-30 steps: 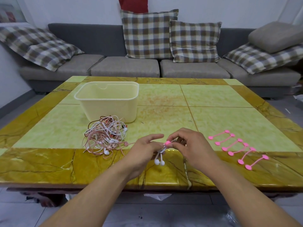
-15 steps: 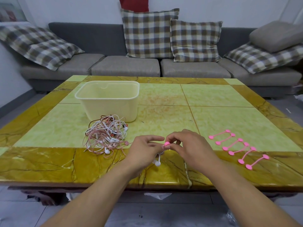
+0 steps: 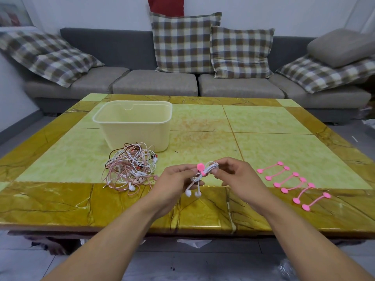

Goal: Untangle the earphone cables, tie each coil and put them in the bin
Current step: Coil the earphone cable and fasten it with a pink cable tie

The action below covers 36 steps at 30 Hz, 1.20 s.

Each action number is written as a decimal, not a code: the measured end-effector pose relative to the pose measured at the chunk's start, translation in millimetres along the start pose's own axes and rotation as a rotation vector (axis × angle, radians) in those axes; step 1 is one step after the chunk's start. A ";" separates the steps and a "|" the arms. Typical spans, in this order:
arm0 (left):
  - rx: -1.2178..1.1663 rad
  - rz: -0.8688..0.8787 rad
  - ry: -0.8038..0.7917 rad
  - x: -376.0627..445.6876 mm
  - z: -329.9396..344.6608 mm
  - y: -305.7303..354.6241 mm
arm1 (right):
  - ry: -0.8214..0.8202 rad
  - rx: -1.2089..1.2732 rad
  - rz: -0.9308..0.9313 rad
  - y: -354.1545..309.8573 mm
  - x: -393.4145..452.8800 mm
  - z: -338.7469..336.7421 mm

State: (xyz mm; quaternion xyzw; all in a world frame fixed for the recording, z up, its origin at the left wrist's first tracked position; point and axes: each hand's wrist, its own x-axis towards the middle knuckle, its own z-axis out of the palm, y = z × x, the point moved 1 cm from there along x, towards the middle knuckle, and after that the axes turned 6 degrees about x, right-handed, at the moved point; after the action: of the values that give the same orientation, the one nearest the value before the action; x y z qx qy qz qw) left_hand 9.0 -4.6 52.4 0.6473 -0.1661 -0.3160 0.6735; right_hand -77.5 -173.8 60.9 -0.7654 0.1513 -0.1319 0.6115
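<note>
1. Low table (image 3: 203, 211), yellow-green stone top w/ amber border, stood before a sofa.
2. Cream bin (image 3: 134, 126) sat left of centre.
3. Tangled earphone cables (image 3: 129, 167) lay just in front of the bin.
4. Six pink ties (image 3: 292, 184) lay in a row at right.

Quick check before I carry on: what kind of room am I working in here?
Most likely a home living room: a grey sofa with checked cushions stands behind a low marble-look coffee table, where the earphone tangle and bin sit.
</note>
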 end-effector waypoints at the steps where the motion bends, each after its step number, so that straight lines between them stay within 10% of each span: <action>1: -0.038 -0.008 -0.003 0.1 0.6 0.5 | 0.008 0.036 0.014 -0.6 0.3 -0.7; 36: -0.128 0.058 0.151 4.8 7.0 -1.1 | -0.098 0.419 0.218 -12.0 0.1 10.4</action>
State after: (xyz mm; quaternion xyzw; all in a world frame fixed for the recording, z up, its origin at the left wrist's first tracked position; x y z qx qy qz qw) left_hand 7.9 -13.0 51.2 0.6199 -0.1131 -0.2565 0.7329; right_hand -72.5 -162.1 70.4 -0.6065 0.1724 -0.0561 0.7741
